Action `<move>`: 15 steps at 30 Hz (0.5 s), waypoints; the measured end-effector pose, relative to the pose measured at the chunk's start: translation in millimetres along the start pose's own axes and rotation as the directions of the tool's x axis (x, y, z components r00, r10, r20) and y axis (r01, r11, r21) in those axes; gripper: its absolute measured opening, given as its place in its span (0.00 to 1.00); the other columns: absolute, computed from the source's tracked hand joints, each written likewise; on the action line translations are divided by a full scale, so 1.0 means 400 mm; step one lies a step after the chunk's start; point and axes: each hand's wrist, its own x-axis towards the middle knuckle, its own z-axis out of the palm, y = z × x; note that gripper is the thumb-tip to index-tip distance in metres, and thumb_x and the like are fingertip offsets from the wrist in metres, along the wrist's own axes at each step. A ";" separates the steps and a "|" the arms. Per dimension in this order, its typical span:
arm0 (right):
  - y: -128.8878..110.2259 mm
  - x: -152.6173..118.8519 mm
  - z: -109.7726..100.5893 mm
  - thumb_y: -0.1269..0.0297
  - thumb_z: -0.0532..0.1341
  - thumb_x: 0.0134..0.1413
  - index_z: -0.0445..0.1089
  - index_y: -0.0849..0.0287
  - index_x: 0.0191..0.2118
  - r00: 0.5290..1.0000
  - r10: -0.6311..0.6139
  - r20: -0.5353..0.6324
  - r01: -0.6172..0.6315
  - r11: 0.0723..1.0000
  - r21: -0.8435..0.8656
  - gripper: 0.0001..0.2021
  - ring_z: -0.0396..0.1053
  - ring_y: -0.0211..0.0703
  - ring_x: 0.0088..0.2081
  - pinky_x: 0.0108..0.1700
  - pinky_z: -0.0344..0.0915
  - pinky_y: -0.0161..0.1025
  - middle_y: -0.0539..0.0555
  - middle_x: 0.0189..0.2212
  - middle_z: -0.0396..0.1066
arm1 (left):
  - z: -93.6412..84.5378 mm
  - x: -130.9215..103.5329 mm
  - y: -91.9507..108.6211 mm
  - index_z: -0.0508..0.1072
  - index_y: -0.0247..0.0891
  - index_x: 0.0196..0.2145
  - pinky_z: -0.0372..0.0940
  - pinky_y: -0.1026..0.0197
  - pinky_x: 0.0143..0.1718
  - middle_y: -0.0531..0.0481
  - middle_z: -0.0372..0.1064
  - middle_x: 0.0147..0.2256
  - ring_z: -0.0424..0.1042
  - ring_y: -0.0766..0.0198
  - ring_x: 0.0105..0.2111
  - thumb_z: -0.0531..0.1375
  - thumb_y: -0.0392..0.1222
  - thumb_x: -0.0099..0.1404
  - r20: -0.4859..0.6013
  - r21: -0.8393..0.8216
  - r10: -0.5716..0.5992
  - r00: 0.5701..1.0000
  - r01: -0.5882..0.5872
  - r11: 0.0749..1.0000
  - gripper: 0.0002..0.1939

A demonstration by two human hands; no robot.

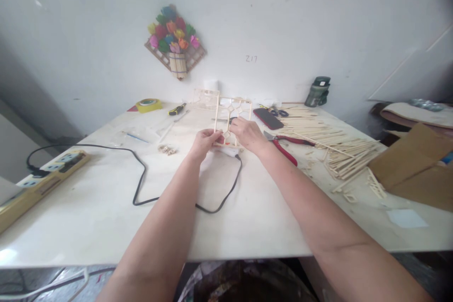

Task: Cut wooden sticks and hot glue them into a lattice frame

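Note:
An openwork frame of thin wooden sticks (216, 113), with small diamond shapes inside, stands upright in front of me. My left hand (207, 141) is closed on its lower left side, thumb and fingers pinching the stick. At the frame's middle upright is my right hand (246, 132), its fingers pinched together; what lies between the fingertips is hidden. Under the frame's lower edge rests a white corded tool (228, 151), mostly covered, with a black cord (231, 191) running from it. Red-handled pliers (286, 151) lie to the right of my right hand.
Many loose wooden sticks (350, 155) spread across the right side, near a cardboard box (417, 165). A phone (268, 118) lies behind the pliers. At left are a power strip (53, 174), yellow tape (148, 105), a utility knife (177, 109) and small wooden bits (167, 149).

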 end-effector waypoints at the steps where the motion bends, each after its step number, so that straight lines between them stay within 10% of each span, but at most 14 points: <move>1: -0.001 0.000 0.001 0.76 0.51 0.54 0.69 0.61 0.33 1.000 0.006 0.000 -0.006 1.000 0.001 0.11 0.60 0.42 0.40 0.29 0.51 0.35 0.57 0.34 0.67 | 0.000 0.000 0.000 0.72 0.32 0.22 0.60 0.67 0.22 0.49 0.68 0.21 0.65 0.70 0.20 0.63 0.52 0.48 0.001 0.000 0.001 1.000 -0.001 1.000 0.17; 15: 0.065 -0.010 -0.020 0.68 0.55 0.52 0.72 0.57 0.33 0.952 0.282 -0.119 -0.254 0.944 0.209 0.08 0.64 0.41 0.40 0.32 0.55 0.35 0.53 0.36 0.70 | -0.008 0.007 -0.010 0.72 0.32 0.23 0.61 0.67 0.22 0.49 0.68 0.21 0.66 0.69 0.20 0.63 0.53 0.47 -0.029 -0.001 -0.039 0.999 0.039 0.999 0.18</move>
